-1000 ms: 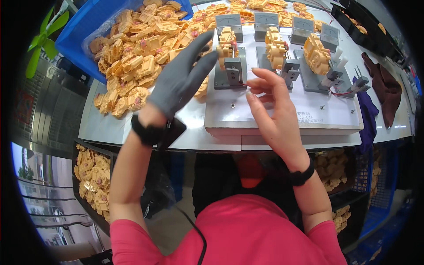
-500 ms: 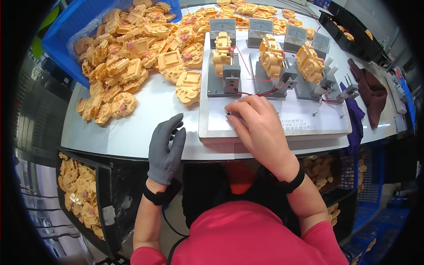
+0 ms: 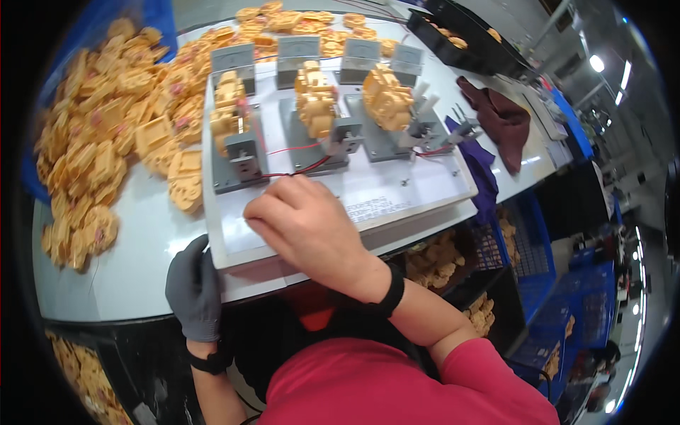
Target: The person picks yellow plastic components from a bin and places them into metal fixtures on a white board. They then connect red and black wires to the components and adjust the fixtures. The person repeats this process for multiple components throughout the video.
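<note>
My right hand (image 3: 304,223) is bare, its fingers pinched together over the front left of a white test board (image 3: 241,244). Whatever lies under the fingertips is hidden. My left hand (image 3: 195,290), in a grey glove, rests at the table edge beside the board's left corner, fingers loosely stretched and slightly blurred, nothing seen in it. On the board, grey fixtures hold three yellow plastic gear housings: a left one (image 3: 228,113), a middle one (image 3: 315,99) and a right one (image 3: 387,99). Red wires (image 3: 312,166) run along the fixtures just beyond my right hand.
Grey meters (image 3: 297,60) stand along the board's back. Yellow housings (image 3: 106,120) are heaped at the left, spilling from a blue bin (image 3: 164,21). A black tray (image 3: 467,42), a brown cloth (image 3: 499,120) and a purple cloth (image 3: 482,177) lie right. Filled crates sit below the table.
The view has swung, so the board and both hands appear further left. My right fingers have closed together at the board's front left; my left hand now lies nearer the board's corner.
</note>
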{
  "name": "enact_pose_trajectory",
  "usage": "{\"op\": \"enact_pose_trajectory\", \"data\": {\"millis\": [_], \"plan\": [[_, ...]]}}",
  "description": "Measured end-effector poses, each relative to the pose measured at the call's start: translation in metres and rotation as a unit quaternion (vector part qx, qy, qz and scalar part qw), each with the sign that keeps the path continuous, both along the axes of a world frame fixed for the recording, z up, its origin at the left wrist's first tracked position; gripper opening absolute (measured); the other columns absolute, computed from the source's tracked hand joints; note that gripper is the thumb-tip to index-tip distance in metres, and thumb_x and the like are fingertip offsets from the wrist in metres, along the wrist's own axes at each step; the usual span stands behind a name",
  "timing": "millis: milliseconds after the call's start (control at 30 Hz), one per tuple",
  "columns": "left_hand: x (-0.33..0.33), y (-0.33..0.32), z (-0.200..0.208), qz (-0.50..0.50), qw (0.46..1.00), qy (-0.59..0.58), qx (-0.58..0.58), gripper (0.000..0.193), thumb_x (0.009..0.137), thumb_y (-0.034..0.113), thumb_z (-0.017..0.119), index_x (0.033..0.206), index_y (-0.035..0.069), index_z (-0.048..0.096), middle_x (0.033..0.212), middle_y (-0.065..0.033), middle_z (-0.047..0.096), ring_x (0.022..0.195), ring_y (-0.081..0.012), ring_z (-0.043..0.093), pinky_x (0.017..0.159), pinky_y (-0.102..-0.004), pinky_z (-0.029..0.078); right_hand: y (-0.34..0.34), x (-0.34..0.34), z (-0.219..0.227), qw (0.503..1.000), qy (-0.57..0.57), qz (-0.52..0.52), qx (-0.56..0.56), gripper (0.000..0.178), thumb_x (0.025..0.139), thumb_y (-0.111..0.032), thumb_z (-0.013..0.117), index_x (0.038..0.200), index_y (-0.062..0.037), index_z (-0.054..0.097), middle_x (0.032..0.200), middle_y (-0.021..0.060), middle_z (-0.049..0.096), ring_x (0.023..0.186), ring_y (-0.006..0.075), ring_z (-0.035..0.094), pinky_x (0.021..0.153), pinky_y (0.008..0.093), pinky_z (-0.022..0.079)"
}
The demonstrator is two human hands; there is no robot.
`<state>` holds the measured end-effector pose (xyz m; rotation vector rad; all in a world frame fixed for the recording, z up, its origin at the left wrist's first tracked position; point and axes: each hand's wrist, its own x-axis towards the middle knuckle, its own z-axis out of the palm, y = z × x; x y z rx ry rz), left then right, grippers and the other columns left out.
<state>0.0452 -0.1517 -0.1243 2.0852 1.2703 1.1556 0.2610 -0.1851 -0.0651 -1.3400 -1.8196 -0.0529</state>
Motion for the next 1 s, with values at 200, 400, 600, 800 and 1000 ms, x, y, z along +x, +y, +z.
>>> {"op": "enact_pose_trajectory", "data": {"millis": [200, 400, 600, 800, 1000], "plan": [[0.003, 0.002, 0.004, -0.01, 0.999, 0.034, 0.038, 0.023, 0.09, 0.002, 0.058, 0.111, 0.004, 0.067, 0.09, -0.0129, 0.065, 0.082, -0.0274, 0.062, 0.076, -0.0361, 0.049, -0.008, 0.001, 0.005, 0.999, 0.013, 0.008, -0.033, 0.02, 0.085, -0.011, 0.072, 0.102, -0.0067, 0.064, 0.095, 0.0093, 0.06, 0.092, 0.0297, 0.059, 0.082, 0.0393, 0.048], [0.0, 0.001, 0.001, -0.01, 0.999, 0.049, 0.01, 0.025, 0.091, 0.004, 0.059, 0.116, 0.002, 0.065, 0.093, -0.0137, 0.064, 0.087, -0.0284, 0.062, 0.081, -0.0361, 0.048, -0.048, 0.061, 0.032, 0.995, 0.046, -0.053, -0.076, 0.025, 0.084, -0.012, 0.071, 0.107, -0.0044, 0.065, 0.098, 0.0124, 0.063, 0.096, 0.0325, 0.059, 0.086, 0.0422, 0.046], [-0.036, 0.014, -0.045, -0.042, 0.977, -0.081, -0.194, 0.046, 0.098, 0.019, 0.057, 0.137, -0.005, 0.05, 0.129, -0.0147, 0.058, 0.114, -0.0228, 0.055, 0.101, -0.0354, 0.041, -0.034, 0.088, 0.003, 0.999, -0.006, -0.019, -0.034, 0.012, 0.078, -0.016, 0.074, 0.082, -0.01, 0.065, 0.085, 0.0071, 0.057, 0.088, 0.0295, 0.057, 0.079, 0.041, 0.044], [-0.041, 0.025, -0.058, -0.089, 0.955, 0.144, 0.242, 0.033, 0.098, 0.023, 0.062, 0.115, -0.005, 0.06, 0.116, -0.0208, 0.064, 0.098, -0.0354, 0.065, 0.089, -0.0419, 0.054, -0.033, 0.095, -0.008, 0.999, 0.024, 0.008, -0.027, 0.013, 0.082, -0.016, 0.073, 0.086, -0.0122, 0.06, 0.088, 0.0046, 0.054, 0.088, 0.0259, 0.053, 0.079, 0.0377, 0.043], [-0.05, 0.01, -0.054, 0.022, 0.972, 0.213, 0.095, 0.055, 0.099, 0.044, 0.058, 0.12, -0.006, 0.059, 0.114, -0.0221, 0.065, 0.104, -0.0381, 0.063, 0.089, -0.0455, 0.052, -0.032, 0.088, -0.007, 0.997, 0.06, -0.002, -0.04, 0.016, 0.08, -0.014, 0.073, 0.084, -0.0105, 0.058, 0.086, 0.0052, 0.052, 0.087, 0.0258, 0.052, 0.079, 0.0368, 0.043]]}}
